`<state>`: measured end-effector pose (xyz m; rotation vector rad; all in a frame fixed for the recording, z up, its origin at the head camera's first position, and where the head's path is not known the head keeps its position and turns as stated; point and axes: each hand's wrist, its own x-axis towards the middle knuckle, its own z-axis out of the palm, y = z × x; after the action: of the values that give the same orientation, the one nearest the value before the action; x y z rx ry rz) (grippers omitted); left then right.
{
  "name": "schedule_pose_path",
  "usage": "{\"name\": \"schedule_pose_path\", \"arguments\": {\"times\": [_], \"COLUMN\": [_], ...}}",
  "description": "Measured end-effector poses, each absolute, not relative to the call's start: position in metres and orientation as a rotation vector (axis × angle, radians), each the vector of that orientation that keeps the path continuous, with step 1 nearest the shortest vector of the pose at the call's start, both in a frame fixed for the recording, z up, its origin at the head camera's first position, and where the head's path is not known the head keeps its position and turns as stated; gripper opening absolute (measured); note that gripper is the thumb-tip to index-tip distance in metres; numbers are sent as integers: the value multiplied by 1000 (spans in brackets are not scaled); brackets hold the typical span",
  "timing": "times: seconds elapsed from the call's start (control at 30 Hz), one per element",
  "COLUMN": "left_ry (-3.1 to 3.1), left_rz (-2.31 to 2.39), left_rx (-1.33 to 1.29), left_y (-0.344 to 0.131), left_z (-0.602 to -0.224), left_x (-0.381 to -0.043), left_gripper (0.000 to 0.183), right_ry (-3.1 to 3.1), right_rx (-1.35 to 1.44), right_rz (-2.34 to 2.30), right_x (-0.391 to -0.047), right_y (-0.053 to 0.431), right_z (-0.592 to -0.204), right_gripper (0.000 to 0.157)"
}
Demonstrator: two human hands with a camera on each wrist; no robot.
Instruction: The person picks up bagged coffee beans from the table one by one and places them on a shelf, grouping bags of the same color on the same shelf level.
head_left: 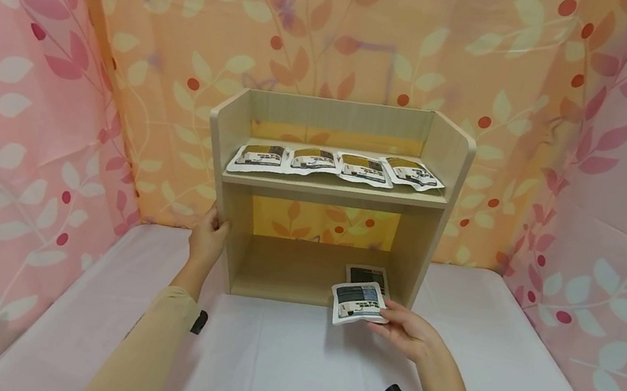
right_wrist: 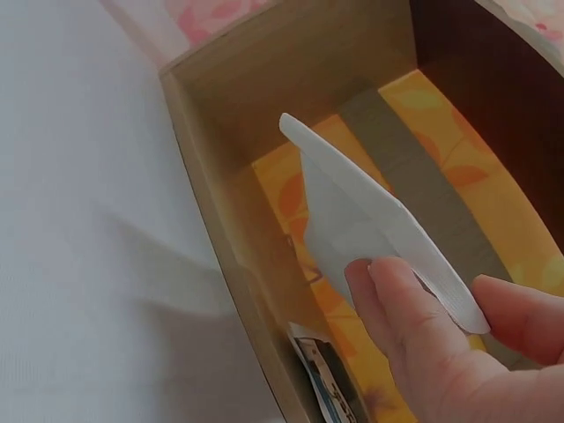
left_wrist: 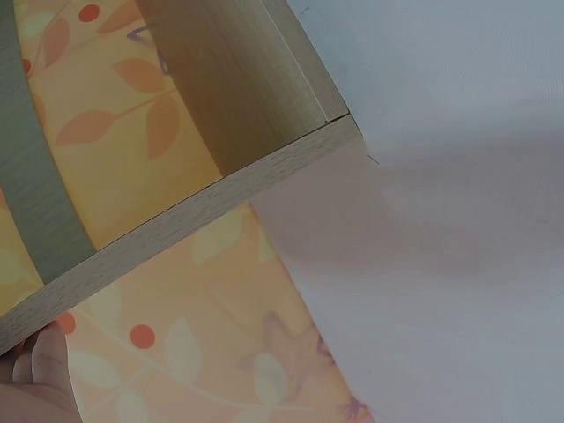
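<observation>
My right hand (head_left: 414, 334) pinches a white, flat pouch (head_left: 358, 303) by its right edge, thumb on one face and fingers under the other. The pouch is held tilted, just in front of the lower compartment of a small wooden shelf (head_left: 332, 192). Seen from the right wrist, the held pouch (right_wrist: 348, 216) shows its plain white back. Behind it, a second pouch (head_left: 367, 274) lies at the right of the lower compartment, partly covered in the head view. My left hand (head_left: 203, 250) grips the front edge of the shelf's left side panel.
Several white pouches with gold and black labels (head_left: 313, 160) lie in a row on the upper shelf board. The shelf stands on a white-covered table (head_left: 286, 369). Patterned cloth (head_left: 339, 35) hangs behind and at both sides.
</observation>
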<state>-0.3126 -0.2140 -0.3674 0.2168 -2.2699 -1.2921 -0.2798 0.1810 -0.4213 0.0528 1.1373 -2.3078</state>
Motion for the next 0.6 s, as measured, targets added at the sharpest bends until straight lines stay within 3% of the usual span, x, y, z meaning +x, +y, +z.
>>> {"name": "schedule_pose_path", "arguments": {"times": [0.6], "left_ry": [-2260], "left_rz": [-1296], "left_rx": [234], "left_y": [-213], "left_z": [-367], "left_x": [-312], "left_gripper": [25], "right_ry": [1134], "right_rx": [164], "right_rz": [-2331], "right_x": [-293], "right_y": [156], "right_z": [-427], "right_gripper": [65]}}
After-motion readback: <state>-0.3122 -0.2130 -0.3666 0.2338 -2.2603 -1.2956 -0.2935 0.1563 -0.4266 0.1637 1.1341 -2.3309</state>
